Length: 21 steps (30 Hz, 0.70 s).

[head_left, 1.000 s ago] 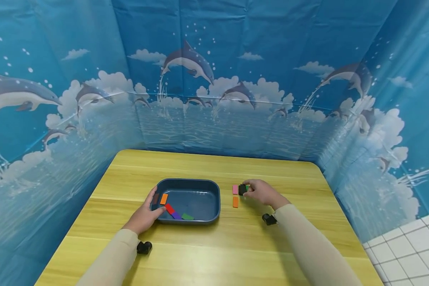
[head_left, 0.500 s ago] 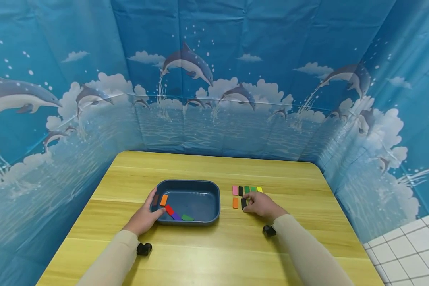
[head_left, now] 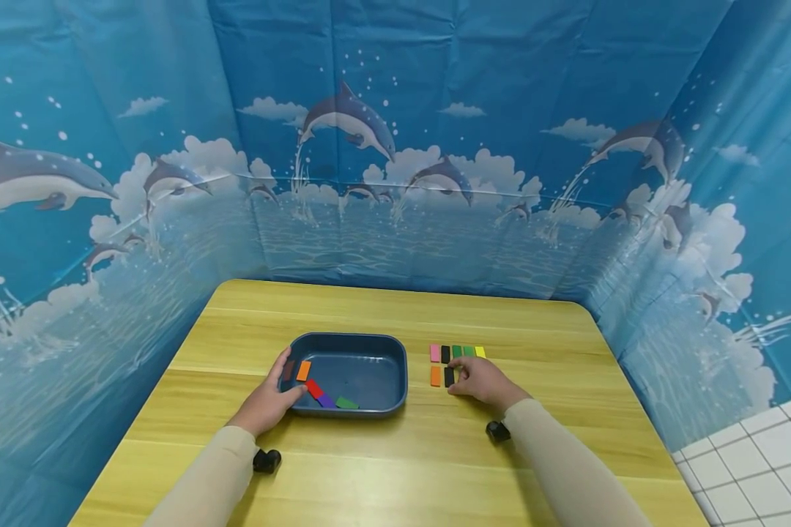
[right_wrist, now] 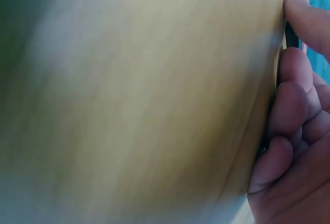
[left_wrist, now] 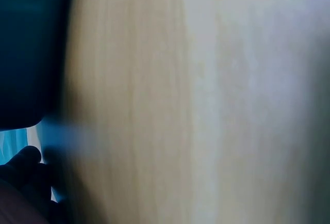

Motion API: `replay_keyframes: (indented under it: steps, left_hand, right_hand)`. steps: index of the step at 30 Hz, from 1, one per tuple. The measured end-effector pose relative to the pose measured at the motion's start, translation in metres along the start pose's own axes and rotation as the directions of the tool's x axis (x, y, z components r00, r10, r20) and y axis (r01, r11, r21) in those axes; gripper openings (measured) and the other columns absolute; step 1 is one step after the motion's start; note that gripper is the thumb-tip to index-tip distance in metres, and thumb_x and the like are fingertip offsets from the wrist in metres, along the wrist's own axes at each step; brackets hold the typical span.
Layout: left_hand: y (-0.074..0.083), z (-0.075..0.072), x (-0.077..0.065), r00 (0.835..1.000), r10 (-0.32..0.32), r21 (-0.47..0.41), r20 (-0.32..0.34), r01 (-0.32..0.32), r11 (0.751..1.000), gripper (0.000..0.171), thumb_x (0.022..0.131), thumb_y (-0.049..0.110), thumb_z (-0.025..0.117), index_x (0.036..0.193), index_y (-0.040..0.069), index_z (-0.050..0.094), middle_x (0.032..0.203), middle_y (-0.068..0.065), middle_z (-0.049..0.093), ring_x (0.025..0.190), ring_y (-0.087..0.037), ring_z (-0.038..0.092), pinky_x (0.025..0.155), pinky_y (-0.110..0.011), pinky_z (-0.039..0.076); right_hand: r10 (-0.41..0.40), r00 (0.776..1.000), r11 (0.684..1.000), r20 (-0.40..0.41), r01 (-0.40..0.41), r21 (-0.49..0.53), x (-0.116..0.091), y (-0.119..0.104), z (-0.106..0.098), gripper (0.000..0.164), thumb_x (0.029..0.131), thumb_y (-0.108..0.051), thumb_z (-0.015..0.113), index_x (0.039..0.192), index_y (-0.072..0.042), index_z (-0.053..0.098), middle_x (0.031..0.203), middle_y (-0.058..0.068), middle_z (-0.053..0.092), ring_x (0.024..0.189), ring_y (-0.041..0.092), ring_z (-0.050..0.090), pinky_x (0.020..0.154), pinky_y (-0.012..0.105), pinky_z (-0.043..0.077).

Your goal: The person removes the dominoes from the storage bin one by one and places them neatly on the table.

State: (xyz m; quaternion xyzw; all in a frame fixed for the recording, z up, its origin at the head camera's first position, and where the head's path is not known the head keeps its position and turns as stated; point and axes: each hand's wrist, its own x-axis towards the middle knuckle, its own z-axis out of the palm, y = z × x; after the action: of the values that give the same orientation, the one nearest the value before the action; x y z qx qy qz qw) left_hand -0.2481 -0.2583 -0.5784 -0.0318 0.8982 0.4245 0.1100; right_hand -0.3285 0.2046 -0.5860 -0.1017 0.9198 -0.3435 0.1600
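Note:
My left hand (head_left: pixel 266 399) holds the left end of a dark blue plastic tray (head_left: pixel 395 406), thumb over the rim and fingers along the outer wall. On the tray's floor lie flat rectangular tiles: a brown, an orange (head_left: pixel 304 371), a red (head_left: pixel 314 389), a purple (head_left: pixel 327 401) and a green (head_left: pixel 347 403). Right of the tray, my right hand (head_left: pixel 484 384) pinches a black tile (head_left: pixel 450 377) at table level, beside an orange tile (head_left: pixel 435 376). Behind it runs a row of pink (head_left: pixel 434 353), black (head_left: pixel 445 354), green (head_left: pixel 457 352) and yellow (head_left: pixel 480 352) tiles.
The wooden table (head_left: pixel 382 476) has rounded far corners. A blue dolphin-print curtain (head_left: pixel 395 241) hangs around its back and sides. White wall tiles (head_left: pixel 764 454) show at the lower right. A black wrist camera (head_left: pixel 266 461) sits under the left sleeve.
My right hand has moved toward the front from the back row, bringing a black tile beside the orange one. In the last half second it barely moves. The left hand stays on the tray.

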Motion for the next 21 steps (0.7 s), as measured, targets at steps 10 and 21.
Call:
replay_keyframes:
  steps: [10,21]
  left_hand:
    - [0.0016,-0.0002,-0.0009,1.0,0.0,0.001,-0.001,0.0,1.0,0.092,0.102,0.052,0.062,0.169,0.042,0.0,0.173,-0.022,0.026,0.148,-0.058,0.039,0.114,-0.075,0.036]
    - [0.0013,0.0,-0.0016,1.0,-0.002,-0.015,0.006,0.002,1.0,0.091,0.102,0.053,0.062,0.168,0.045,0.0,0.174,-0.02,0.025,0.149,-0.057,0.039,0.113,-0.076,0.037]
  right_hand:
    - [0.007,1.0,0.999,-0.002,-0.007,0.051,-0.0034,-0.0009,-0.0014,0.053,0.09,-0.021,0.084,0.138,-0.01,0.065,0.077,0.003,0.062,0.062,0.017,0.052,0.061,0.031,0.043]
    - [0.008,1.0,0.999,-0.018,-0.008,0.045,-0.0006,0.0003,0.0019,0.05,0.09,-0.02,0.083,0.136,-0.011,0.067,0.075,0.003,0.061,0.058,0.016,0.049,0.058,0.031,0.041]
